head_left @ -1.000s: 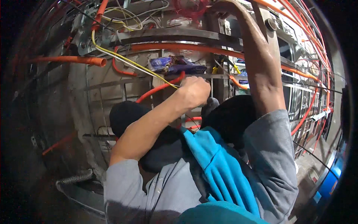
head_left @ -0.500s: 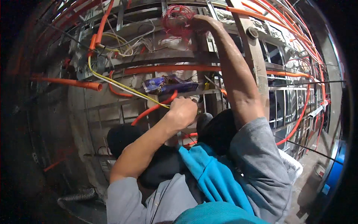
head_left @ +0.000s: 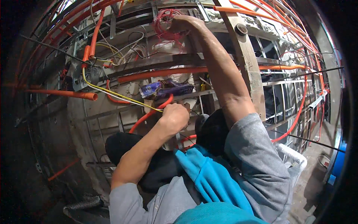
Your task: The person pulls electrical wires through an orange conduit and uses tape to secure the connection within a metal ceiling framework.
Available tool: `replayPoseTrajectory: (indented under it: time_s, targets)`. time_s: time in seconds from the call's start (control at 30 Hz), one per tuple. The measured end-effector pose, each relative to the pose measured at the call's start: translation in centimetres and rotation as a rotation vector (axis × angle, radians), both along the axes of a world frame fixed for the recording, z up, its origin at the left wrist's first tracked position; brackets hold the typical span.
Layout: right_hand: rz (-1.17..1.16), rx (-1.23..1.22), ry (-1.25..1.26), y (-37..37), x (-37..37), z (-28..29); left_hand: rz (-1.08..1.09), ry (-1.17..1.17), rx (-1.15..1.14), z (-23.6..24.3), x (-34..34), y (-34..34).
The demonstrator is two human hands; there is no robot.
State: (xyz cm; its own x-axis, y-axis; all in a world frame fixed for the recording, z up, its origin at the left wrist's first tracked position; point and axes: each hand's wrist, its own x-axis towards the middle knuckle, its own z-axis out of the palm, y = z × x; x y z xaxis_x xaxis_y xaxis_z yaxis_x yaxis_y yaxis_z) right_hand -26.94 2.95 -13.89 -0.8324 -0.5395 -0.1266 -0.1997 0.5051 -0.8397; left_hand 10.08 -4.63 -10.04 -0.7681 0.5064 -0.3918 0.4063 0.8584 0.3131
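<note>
My left hand is closed around the ends of a yellow wire and a white wire beside it, in front of my knees. Both wires run up to the left into an upright orange conduit. High up in front of me, my right arm is stretched out, and my right hand is closed on a loose coil of pinkish-red wire. The fingertips of both hands are partly hidden. Just above my left hand lies a crumpled purple packet.
A horizontal orange conduit and metal bars cross ahead of me. An upright wooden post stands beside my right forearm. An open-ended orange pipe juts in at left; a blue container stands at far right.
The view has shifted slightly, so the surroundings sit further left. My right hand, blurred before, shows more sharply at the coil. My left hand keeps its hold on the wires.
</note>
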Motion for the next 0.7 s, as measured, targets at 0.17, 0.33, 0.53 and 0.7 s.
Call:
replayPoseTrajectory:
  time_s: [0.17, 0.33, 0.53, 0.7]
  targets:
    - [-0.002, -0.002, -0.001, -0.3, 0.2, 0.0, 0.008, 0.031, 0.015, 0.0, 0.2, 0.0]
    - [-0.003, 0.000, -0.009, -0.4, 0.7, -0.2, -0.008, 0.003, 0.000, 0.4, 0.3, 0.0]
    - [-0.009, -0.005, -0.016, -0.6, 0.9, -0.3, 0.009, -0.040, 0.052, 0.7, -0.1, -0.1]
    - [-0.009, -0.007, -0.023, -1.0, 1.3, -0.6, 0.011, 0.007, 0.041, 0.1, 0.2, 0.0]
